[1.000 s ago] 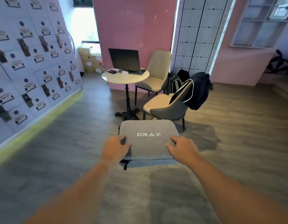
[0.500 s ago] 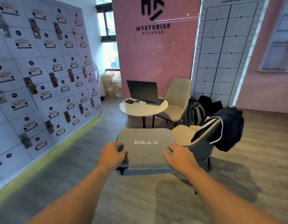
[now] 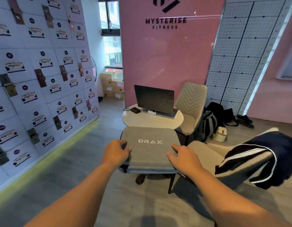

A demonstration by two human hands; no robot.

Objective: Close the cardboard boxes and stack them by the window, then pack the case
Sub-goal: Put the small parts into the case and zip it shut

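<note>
Head view: flat grey fabric case, white "DRAX" lettering, closed.

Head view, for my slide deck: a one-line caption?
Both hands, left hand and right hand, carry the grey DRAX case toward the round table.

Light: bright daylight from tall dark-framed window, overexposed | Glare: streaks on glossy pink wall panel | Shadows: soft on grey wood-look floor | Quality: wide-angle bending at edges, slight blur
</note>
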